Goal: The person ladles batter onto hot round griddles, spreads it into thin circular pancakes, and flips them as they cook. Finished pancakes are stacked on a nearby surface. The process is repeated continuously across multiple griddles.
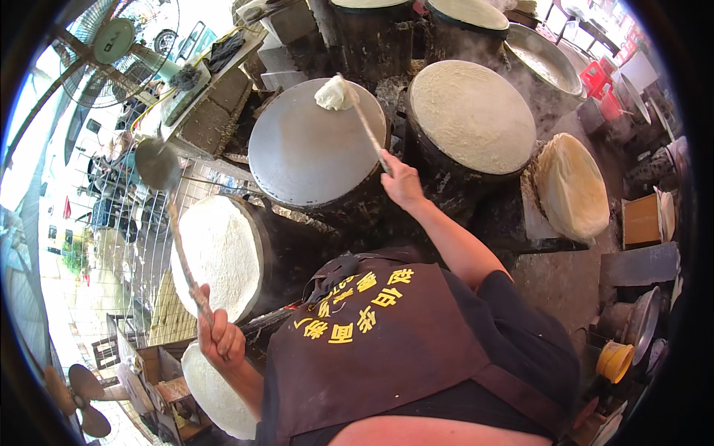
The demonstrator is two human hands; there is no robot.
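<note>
My left hand [222, 338] is closed round the wooden handle of a long ladle [186, 256]. Its dark round bowl is raised at the left, near the wire mesh. My right hand [404, 182] grips a thin stick whose far end carries a white cloth mop [335, 94]. The mop touches the far edge of a bare grey round griddle [312, 149], which carries no batter. Beside it on the right, another round griddle [472, 115] bears a pale, thin, rough layer. Nearer on the left, a white layer of batter covers a third griddle [218, 260].
Folded thin pale sheets [573, 186] lie to the right. Steam rises round a large pan [545, 61] at the back right. Another white-topped griddle [219, 390] sits at lower left. A standing fan [114, 40] is at upper left, a yellow container [615, 361] at lower right.
</note>
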